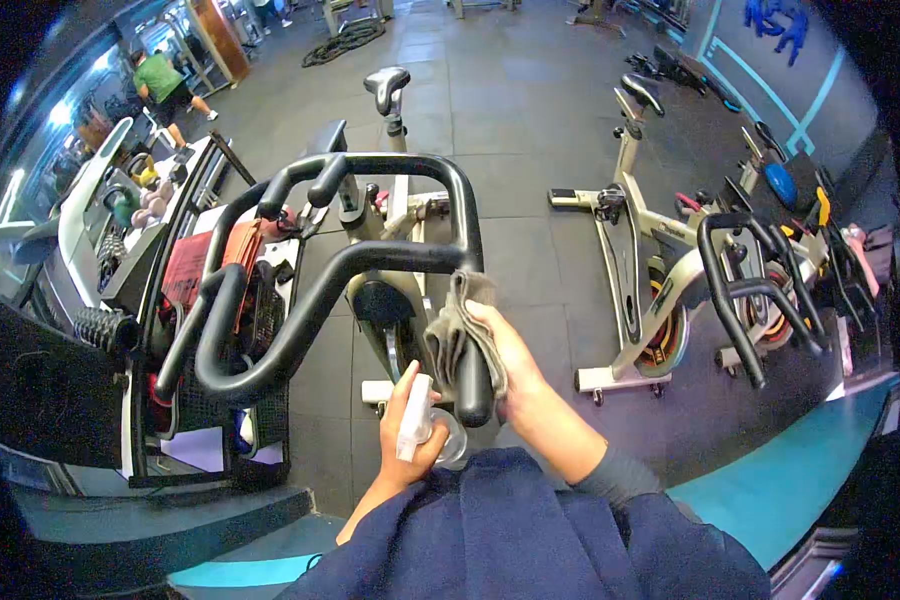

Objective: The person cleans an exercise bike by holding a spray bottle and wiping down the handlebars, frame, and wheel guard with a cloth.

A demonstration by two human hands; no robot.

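My right hand (505, 345) is closed on a grey-brown cloth (454, 335), which is wrapped over the right grip of a black exercise bike handlebar (345, 262). The rounded end of that grip (474, 400) sticks out below the cloth. Lower and to the left, my left hand (404, 425) grips a spray bottle (417, 410) with a white trigger head. The bottle's clear body shows partly beside the fingers, close to the grip's end. Behind the handlebar rise the bike's black saddle (386, 85) and pale frame.
At right stands another exercise bike (660, 230) with black handlebars. On the left, a black rack (142, 400) holds weights, an orange-red item (202, 265) and shoes. A person in a green top (160, 80) is bent over at the far left. A coiled rope (343, 44) lies on the dark floor.
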